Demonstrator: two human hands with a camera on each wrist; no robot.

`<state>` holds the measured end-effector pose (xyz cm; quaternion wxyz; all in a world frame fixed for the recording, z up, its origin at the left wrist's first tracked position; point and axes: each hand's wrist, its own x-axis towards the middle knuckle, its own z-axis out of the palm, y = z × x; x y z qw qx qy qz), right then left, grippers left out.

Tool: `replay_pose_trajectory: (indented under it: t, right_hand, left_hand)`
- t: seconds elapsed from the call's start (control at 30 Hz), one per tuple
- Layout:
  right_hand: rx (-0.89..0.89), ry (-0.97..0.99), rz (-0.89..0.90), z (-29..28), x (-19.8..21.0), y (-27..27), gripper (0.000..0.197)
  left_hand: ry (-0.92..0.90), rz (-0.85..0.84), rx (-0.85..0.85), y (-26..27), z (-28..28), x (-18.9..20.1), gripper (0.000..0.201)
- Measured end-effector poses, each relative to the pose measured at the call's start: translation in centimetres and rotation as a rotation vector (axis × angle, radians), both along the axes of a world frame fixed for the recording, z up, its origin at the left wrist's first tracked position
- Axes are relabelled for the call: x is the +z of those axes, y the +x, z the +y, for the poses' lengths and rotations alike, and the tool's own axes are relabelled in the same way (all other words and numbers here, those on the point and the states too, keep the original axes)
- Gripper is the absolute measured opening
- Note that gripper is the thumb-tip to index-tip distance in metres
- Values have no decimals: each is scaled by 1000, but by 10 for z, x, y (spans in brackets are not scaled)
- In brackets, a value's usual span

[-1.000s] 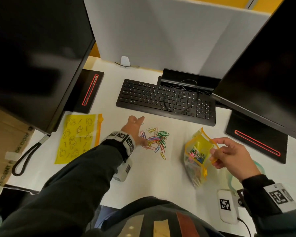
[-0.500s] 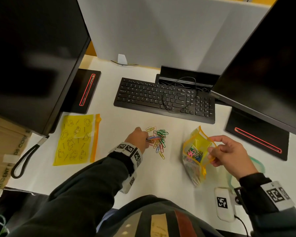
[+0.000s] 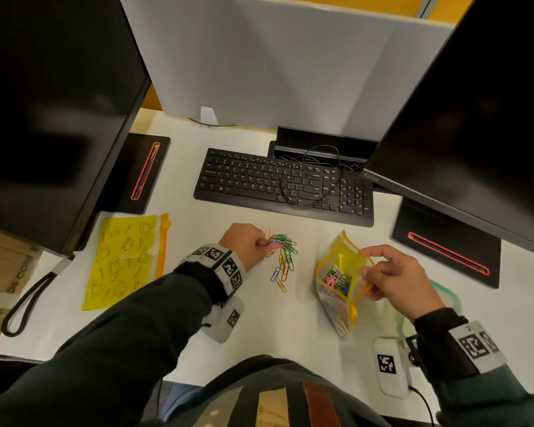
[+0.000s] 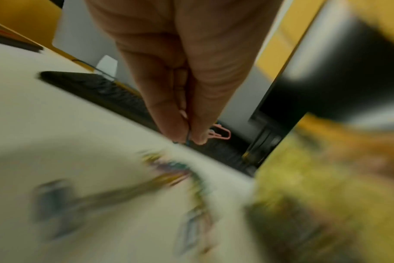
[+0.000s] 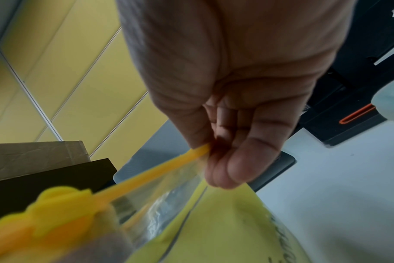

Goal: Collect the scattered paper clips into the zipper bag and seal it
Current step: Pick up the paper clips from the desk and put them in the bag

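A pile of coloured paper clips lies on the white desk in front of the keyboard. My left hand pinches a small bunch of clips at the pile's left side, thumb and fingers pressed together. To the right, my right hand pinches the rim of a yellow zipper bag and holds its mouth open, upright on the desk. Several clips lie inside the bag. In the right wrist view the bag's orange zipper strip and its slider show below my fingers.
A black keyboard with a looped cable lies behind the pile. Two monitors on black stands flank the desk. A second yellow zipper bag lies flat at the left. A white tagged device sits near my right wrist.
My left hand, open and reaching over the pile a second ago, has closed its fingers on some clips. The right hand still holds the bag open in the same place.
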<state>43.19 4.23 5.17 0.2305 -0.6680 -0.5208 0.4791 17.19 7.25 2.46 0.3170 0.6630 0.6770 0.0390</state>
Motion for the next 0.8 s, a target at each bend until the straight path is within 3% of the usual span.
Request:
replay_pose_trajectory:
  t: [0.1,0.17,0.3,0.37,0.43,0.5,0.6,0.73,0.8]
  right_hand:
    - [-2,3,-3,1,0,-2,18]
    - [-12,9,-1,2,0,-4,19]
    - [-23,24,5,3,2,-6,21]
    - [-27,29,3,3,3,-6,21]
    - [-43,34,12,2,3,-5,21]
    - [-48,35,23,2,3,-6,21]
    - [-45,60,39,6,5,-10,22]
    - [-34,145,123,13,22,-22,23]
    - [-18,153,236,18,35,-30,27]
  left_hand:
    - [74,-344,53,26,-5,37,12]
    - [52,-414,21,51,-9,47,8]
    - [5,-320,-22,80,-14,39,24]
    - [-36,-365,-5,80,-18,35,35]
    - [56,-407,-22,74,-23,36,28]
    - [137,-364,-124,63,-26,31,31]
    - [-7,-202,-329,49,-32,18,45]
    - [70,-193,-323,30,-31,25,16]
    - [145,-221,-308,18,-29,33,15]
